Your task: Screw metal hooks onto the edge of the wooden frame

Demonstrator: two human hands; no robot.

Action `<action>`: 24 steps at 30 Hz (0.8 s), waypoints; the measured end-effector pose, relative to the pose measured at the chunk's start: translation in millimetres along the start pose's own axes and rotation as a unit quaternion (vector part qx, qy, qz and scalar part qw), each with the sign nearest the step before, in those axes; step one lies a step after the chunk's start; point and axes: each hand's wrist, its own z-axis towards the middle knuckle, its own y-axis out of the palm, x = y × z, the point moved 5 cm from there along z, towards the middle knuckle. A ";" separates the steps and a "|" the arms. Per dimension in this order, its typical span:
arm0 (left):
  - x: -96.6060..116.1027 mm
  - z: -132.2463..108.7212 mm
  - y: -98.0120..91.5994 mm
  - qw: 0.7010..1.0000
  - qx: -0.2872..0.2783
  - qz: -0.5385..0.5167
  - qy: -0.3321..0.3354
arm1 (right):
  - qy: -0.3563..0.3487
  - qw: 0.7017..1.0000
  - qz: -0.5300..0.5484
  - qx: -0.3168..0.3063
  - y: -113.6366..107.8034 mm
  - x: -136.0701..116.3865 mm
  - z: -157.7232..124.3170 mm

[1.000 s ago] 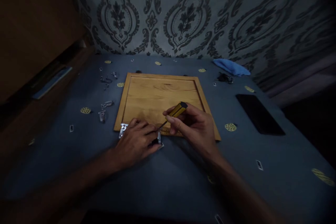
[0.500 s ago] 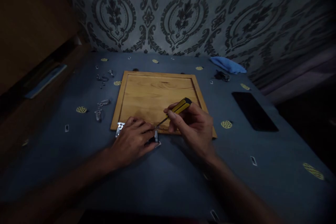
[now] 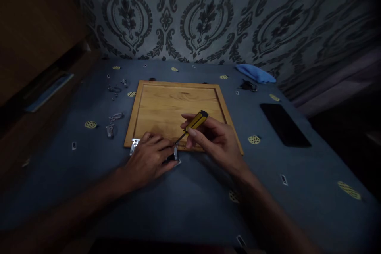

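Observation:
In my right hand (image 3: 220, 141) is a screwdriver (image 3: 196, 122) with a yellow and black handle, pinched between thumb and fingers. It leans, its shaft slanting down to the left toward my left fingertips, where the tip is hard to make out. My left hand (image 3: 153, 152) is closed over a shiny metal fitting (image 3: 135, 144) at the near edge of a framed wooden panel (image 3: 178, 115). The fitting shows on both sides of the hand; its middle is hidden beneath the fingers. Any screw under the tip is too small to tell.
Loose metal hinge-like pieces (image 3: 110, 130) and several small parts (image 3: 114, 88) lie left of the panel. To the right are a black phone-like slab (image 3: 284, 125), a small dark object (image 3: 248, 85) and a blue cloth (image 3: 256, 73). A patterned wall (image 3: 205, 16) closes the back.
The screwdriver handle has swung a little to the left and stands slightly steeper, my right fingers shifting with it. My left hand keeps its place on the fitting. The view has shifted slightly.

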 end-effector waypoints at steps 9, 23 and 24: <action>-0.5 -1.7 1.8 1.000 0.006 -0.002 -0.004 | -0.004 0.999 0.000 0.043 4.5 3.1 1.2; -0.3 -0.3 0.7 1.000 -0.006 0.000 -0.006 | 0.008 1.000 0.011 0.013 2.7 -1.1 1.7; -0.1 -0.1 0.4 1.000 -0.005 0.000 -0.006 | 0.011 1.000 0.015 0.016 4.1 -0.4 1.7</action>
